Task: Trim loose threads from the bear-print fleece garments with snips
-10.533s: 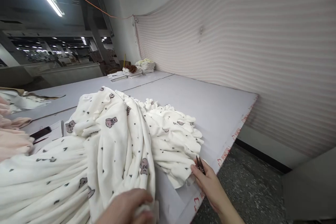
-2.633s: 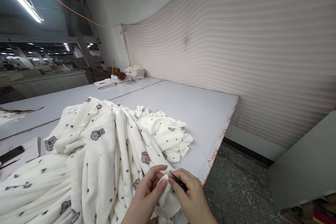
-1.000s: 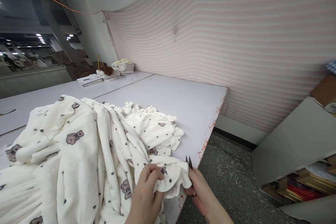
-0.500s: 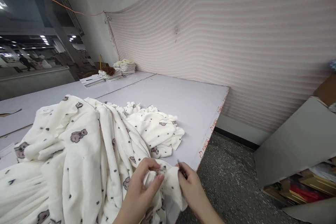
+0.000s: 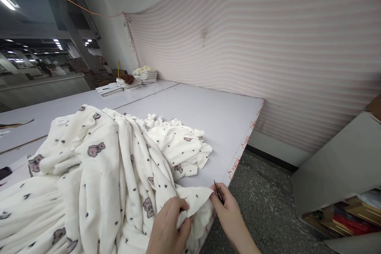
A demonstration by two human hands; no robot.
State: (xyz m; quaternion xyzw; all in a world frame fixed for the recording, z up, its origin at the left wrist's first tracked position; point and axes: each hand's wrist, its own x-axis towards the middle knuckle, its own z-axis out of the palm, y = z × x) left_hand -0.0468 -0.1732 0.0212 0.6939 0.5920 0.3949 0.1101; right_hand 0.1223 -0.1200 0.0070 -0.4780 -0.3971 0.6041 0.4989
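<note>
A white plush garment (image 5: 102, 182) with brown bears and small dark marks lies bunched over the table's near side. My left hand (image 5: 171, 222) is closed, pinching a fold of it near the front edge. Just to the right, my right hand (image 5: 228, 210) grips small dark thread snips (image 5: 218, 193), their pointed blades sticking up past the fingers. The thumb and finger of that hand also pinch the garment's edge, so a flap is stretched between both hands. Whether the blades are apart is hard to see.
The pale table (image 5: 190, 101) ends at a taped right edge (image 5: 242, 149). Stacks of folded white cloth (image 5: 145, 75) stand at the far corner. Striped fabric (image 5: 238, 39) hangs behind. A grey cabinet (image 5: 342, 166) with filled shelves is on the right. A dark object (image 5: 5, 172) lies far left.
My right hand has shifted slightly right and drawn the garment's edge out into a taut flap. My left hand has moved a little down and right, its fingers turned over the fold.
</note>
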